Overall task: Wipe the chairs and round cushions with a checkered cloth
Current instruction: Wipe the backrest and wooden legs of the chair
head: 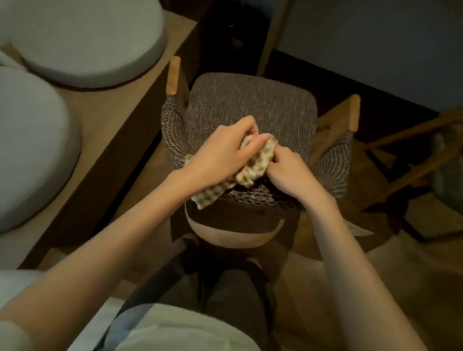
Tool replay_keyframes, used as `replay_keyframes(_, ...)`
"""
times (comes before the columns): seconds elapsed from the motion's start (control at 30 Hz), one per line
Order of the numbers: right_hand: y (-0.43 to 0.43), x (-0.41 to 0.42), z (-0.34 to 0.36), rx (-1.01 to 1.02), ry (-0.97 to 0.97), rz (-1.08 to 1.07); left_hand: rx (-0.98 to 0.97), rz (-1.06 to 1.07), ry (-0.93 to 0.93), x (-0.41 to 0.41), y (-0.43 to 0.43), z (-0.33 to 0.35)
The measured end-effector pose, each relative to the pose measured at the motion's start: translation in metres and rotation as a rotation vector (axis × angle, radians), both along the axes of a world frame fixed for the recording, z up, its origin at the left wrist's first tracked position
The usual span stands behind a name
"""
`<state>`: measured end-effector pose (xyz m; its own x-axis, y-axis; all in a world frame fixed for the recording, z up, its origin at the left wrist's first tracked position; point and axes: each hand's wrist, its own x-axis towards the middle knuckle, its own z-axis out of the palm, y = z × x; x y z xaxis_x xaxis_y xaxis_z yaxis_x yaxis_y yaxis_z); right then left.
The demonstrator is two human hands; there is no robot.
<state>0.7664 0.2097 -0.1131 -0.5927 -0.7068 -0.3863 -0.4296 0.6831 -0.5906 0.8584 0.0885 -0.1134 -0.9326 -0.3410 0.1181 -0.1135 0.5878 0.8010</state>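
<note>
Along the left, two pale round cushions (79, 27) lie on a wooden bench (114, 119); neither hand is near them. Chair (253, 106) stands centre, seat turned away from the person, who stands behind its woven back.

Left hand (221, 153): over the rear of the seat, fingers curled, thumb and forefinger pinching the upper end of the checkered cloth (255, 163).

Cloth: bunched into a rumpled band, held over the junction of seat and back. Long axis runs diagonally. The loose tail points down-left toward the person and the upper end points up-right toward the far seat edge.

Right hand (287, 173): just beside the left, fingers curled in, gripping the band's right edge.

Judgement: the step in hand looks like regathering or refolding the cloth, not a wiping stroke. The next move probably calls for a flatter pad pressed onto the seat fabric, with one hand freed.

Second chair (404, 164), wooden frame, far right; blurred, untouched.
</note>
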Motion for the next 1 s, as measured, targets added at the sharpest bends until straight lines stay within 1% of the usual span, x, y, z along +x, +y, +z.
replay_keyframes(0.13, 0.029, 0.025, -0.012, 0.008, 0.357, -0.102, -0.087, -0.055, 0.231, 0.021, 0.021, 0.004)
replay_keyframes(0.2, 0.041, 0.038, -0.018, -0.098, 0.51, -0.148, -0.16, -0.08, 0.345, 0.033, 0.037, 0.007)
replay_keyframes(0.27, 0.049, 0.052, -0.029, -0.275, 0.637, -0.211, -0.275, -0.047, 0.416, 0.043, 0.056, 0.0)
replay_keyframes(0.33, 0.05, 0.061, -0.036, -0.435, 0.601, -0.375, -0.418, -0.004, 0.425, 0.047, 0.071, -0.016)
replay_keyframes(0.37, 0.05, 0.064, -0.037, -0.47, 0.564, -0.448, -0.484, -0.01, 0.405, 0.049, 0.076, -0.028)
replay_keyframes(0.43, 0.05, 0.066, -0.036, -0.468, 0.534, -0.491, -0.656, -0.008, 0.395, 0.048, 0.076, -0.046)
replay_keyframes(0.5, 0.051, 0.065, -0.035, -0.42, 0.509, -0.471, -0.83, 0.011, 0.466, 0.044, 0.068, -0.055)
replay_keyframes(0.53, 0.052, 0.064, -0.035, -0.398, 0.505, -0.462, -0.884, 0.003, 0.514, 0.041, 0.063, -0.056)
replay_keyframes(0.63, 0.051, 0.067, -0.033, -0.379, 0.537, -0.437, -0.933, -0.043, 0.589, 0.044, 0.047, -0.056)
replay_keyframes(0.73, 0.045, 0.079, -0.033, -0.377, 0.629, -0.39, -0.97, -0.056, 0.617, 0.06, 0.018, -0.066)
replay_keyframes(0.8, 0.036, 0.088, -0.036, -0.38, 0.694, -0.369, -0.92, -0.045, 0.567, 0.075, -0.014, -0.075)
replay_keyframes(0.83, 0.029, 0.092, -0.037, -0.385, 0.734, -0.367, -0.851, 0.014, 0.522, 0.081, -0.032, -0.08)
replay_keyframes(0.87, 0.02, 0.096, -0.039, -0.386, 0.771, -0.361, -0.74, 0.099, 0.44, 0.088, -0.049, -0.087)
replay_keyframes(0.9, 0.01, 0.1, -0.04, -0.375, 0.803, -0.346, -0.591, 0.186, 0.351, 0.096, -0.061, -0.091)
replay_keyframes(0.93, 0.001, 0.104, -0.041, -0.352, 0.843, -0.321, -0.421, 0.225, 0.297, 0.102, -0.066, -0.095)
replay_keyframes(0.97, -0.006, 0.108, -0.041, -0.315, 0.896, -0.293, -0.269, 0.195, 0.283, 0.104, -0.064, -0.097)
replay_keyframes(1.0, -0.013, 0.111, -0.04, -0.272, 0.947, -0.27, -0.167, 0.137, 0.316, 0.104, -0.054, -0.097)
